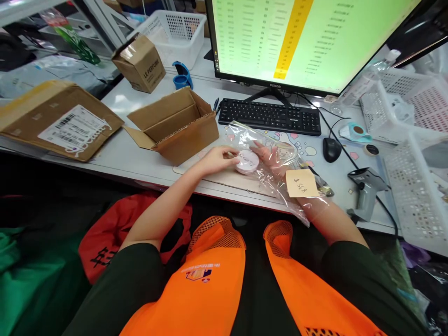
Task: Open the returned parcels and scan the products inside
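Note:
My left hand [220,158] grips the left edge of a small round white-pink container [248,161] with lettering on its lid, thumb and fingers closed at its side. A clear plastic bag [241,133] lies across the mat, with a yellow sticky note [301,183] bearing handwritten digits on it. My right hand [273,158] is covered by the clear film, its fingers stretched toward the container; whether it is inside or beneath the bag I cannot tell. Just left of my left hand stands an open cardboard box [189,140] with its flaps up.
Behind the bag are a black keyboard [269,115] and a monitor [297,42]. A mouse [331,149], a barcode scanner [366,193] and white baskets [413,182] stand right. A labelled carton [59,121], a small box [140,65] and a blue tape dispenser [182,77] are left.

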`<act>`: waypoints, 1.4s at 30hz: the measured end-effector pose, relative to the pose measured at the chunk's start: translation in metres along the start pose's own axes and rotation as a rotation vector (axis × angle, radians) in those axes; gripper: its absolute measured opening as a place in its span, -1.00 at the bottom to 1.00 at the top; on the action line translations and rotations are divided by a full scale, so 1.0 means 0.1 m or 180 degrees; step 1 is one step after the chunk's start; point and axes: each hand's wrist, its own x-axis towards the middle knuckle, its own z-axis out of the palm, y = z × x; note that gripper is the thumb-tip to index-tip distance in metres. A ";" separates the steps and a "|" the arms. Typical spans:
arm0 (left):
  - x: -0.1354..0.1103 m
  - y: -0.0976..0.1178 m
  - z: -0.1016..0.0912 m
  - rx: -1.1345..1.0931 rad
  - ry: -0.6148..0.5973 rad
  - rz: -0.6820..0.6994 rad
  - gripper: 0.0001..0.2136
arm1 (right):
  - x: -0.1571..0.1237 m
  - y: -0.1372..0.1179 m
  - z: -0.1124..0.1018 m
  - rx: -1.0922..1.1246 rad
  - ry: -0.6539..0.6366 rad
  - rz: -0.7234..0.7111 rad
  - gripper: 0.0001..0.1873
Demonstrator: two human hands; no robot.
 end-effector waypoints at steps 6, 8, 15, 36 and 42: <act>-0.15 -0.07 0.24 0.1284 -0.0168 0.0698 -0.69 | -0.09 -0.30 -0.26 0.1052 -0.0240 -0.0097 -0.01; -0.24 -0.14 0.28 0.1478 -0.0148 0.0971 -0.70 | -0.14 -0.40 -0.36 0.1122 -0.0108 -0.0233 -0.04; -0.56 -0.30 0.23 0.1559 -0.0075 0.1364 -0.71 | -0.13 -0.56 -1.08 0.0551 0.0844 -0.1177 -0.28; -0.64 -0.30 0.11 0.1835 0.0357 -0.0101 -0.32 | 0.31 -0.72 -1.41 -0.3580 0.1393 -0.0309 -0.59; -0.65 -0.46 -0.16 0.1797 0.0151 0.0078 -0.32 | 0.58 -0.66 -1.44 -0.3486 0.1533 0.0392 -0.37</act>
